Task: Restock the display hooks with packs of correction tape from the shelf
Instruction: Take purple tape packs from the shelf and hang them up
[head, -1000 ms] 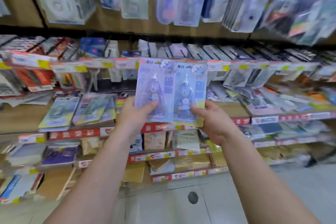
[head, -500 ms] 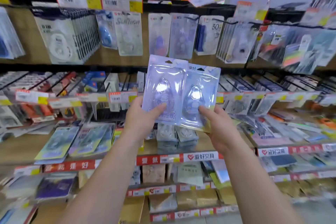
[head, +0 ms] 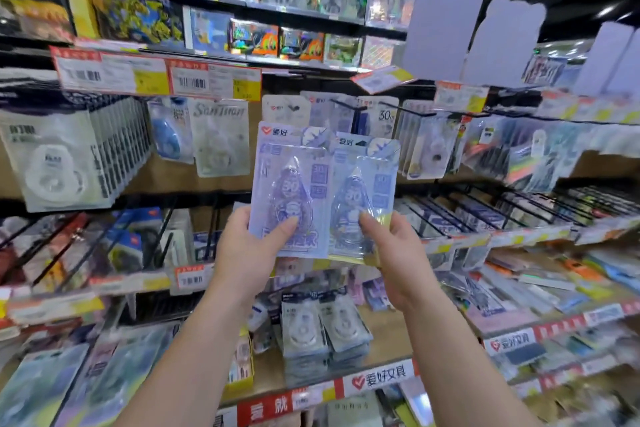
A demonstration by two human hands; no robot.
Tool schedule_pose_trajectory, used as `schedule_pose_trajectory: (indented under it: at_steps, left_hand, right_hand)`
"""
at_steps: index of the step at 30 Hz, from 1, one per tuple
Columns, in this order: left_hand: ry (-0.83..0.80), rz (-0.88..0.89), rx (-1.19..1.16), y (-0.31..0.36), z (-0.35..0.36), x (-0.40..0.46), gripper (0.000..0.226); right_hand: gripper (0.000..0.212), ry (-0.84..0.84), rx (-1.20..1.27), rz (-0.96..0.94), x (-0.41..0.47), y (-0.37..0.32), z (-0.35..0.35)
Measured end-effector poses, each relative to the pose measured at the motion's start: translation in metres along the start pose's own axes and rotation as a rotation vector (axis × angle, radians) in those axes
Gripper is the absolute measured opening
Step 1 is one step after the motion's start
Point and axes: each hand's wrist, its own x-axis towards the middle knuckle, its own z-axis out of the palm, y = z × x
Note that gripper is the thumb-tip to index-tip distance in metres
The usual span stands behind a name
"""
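Pale lilac card backs both packs you hold upright side by side at frame centre. Your left hand (head: 249,255) pinches the left correction-tape pack (head: 292,184) at its lower edge, thumb across the front. Your right hand (head: 398,253) pinches the right correction-tape pack (head: 363,194) likewise; the left pack overlaps its edge. At twelve o'clock, just behind them, hang packs on display hooks (head: 346,104). At six o'clock, white tape packs (head: 322,326) lie stacked on the shelf (head: 311,388).

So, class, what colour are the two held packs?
Pale lilac-blue correction tape packs, head view.
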Motion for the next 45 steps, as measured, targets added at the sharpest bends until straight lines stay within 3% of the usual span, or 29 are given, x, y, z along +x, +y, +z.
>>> schedule_pose_trajectory:
  at_steps: [20, 22, 25, 27, 38, 41, 45]
  left_hand:
    - [0.054, 0.086, -0.026, 0.013, 0.017, 0.032, 0.034]
    - [0.068, 0.087, -0.022, 0.011, 0.021, 0.033, 0.038]
    - [0.083, 0.100, -0.030, 0.011, 0.027, 0.033, 0.036]
    - [0.098, 0.108, -0.032, 0.010, 0.031, 0.034, 0.032]
    - [0.219, 0.123, -0.050, 0.006, 0.048, 0.037, 0.032]
    - [0.241, 0.139, -0.046, 0.004, 0.052, 0.038, 0.032]
    - [0.284, 0.151, -0.021, 0.001, 0.052, 0.041, 0.050]
  right_hand:
    - [0.028, 0.026, -0.004, -0.110, 0.039, -0.027, 0.003]
    - [0.007, 0.004, 0.000, -0.101, 0.043, -0.029, -0.001]
    - [0.006, -0.032, -0.019, -0.097, 0.058, -0.021, -0.009]
    - [0.019, -0.032, -0.043, -0.093, 0.064, -0.017, -0.010]
    - [0.018, -0.061, -0.149, -0.164, 0.107, 0.004, -0.022]
    - [0.035, -0.039, -0.255, -0.172, 0.118, 0.015, -0.023]
    - [0.041, -0.032, -0.405, -0.189, 0.130, 0.017, -0.020]
